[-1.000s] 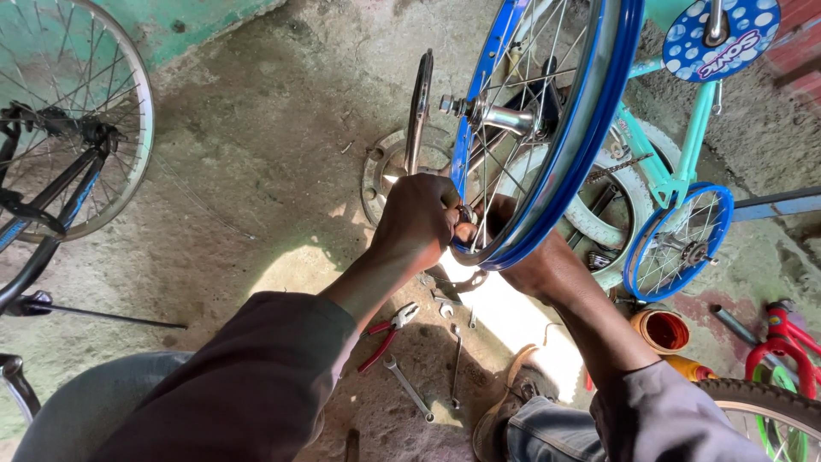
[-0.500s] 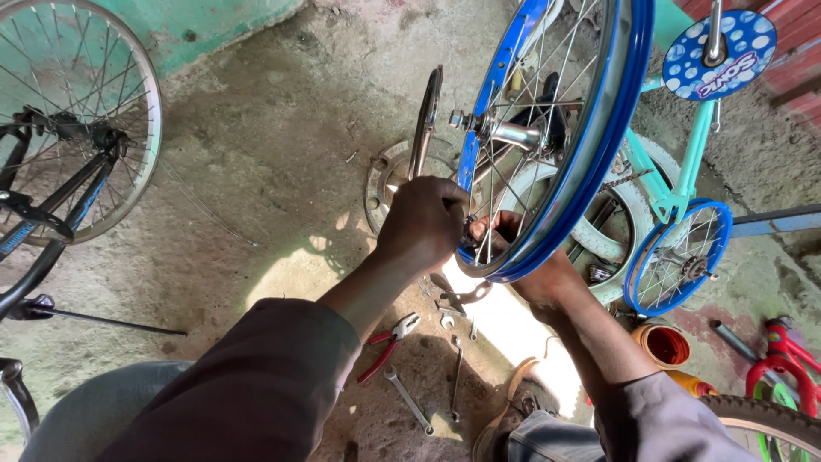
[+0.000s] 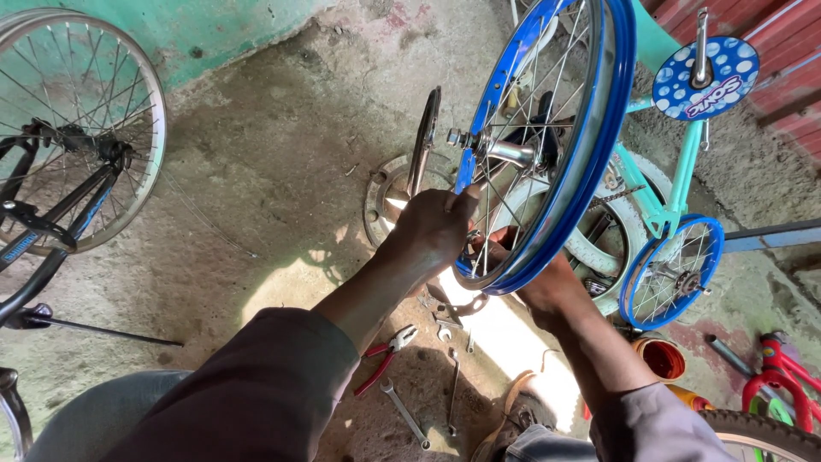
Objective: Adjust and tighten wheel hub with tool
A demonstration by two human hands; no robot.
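At the lower rim of the blue wheel, the left hand had shifted its grasp closer onto the rim, while the right hand stayed gripping from beneath, the wheel held steadier.

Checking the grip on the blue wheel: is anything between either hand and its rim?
Nothing visible is. The left hand grips the near edge of the blue metal spoked wheel rim directly. The right hand touches the rim's lower edge from behind; its fingers are partly hidden by the rim and spokes, so that contact cannot be seen fully.
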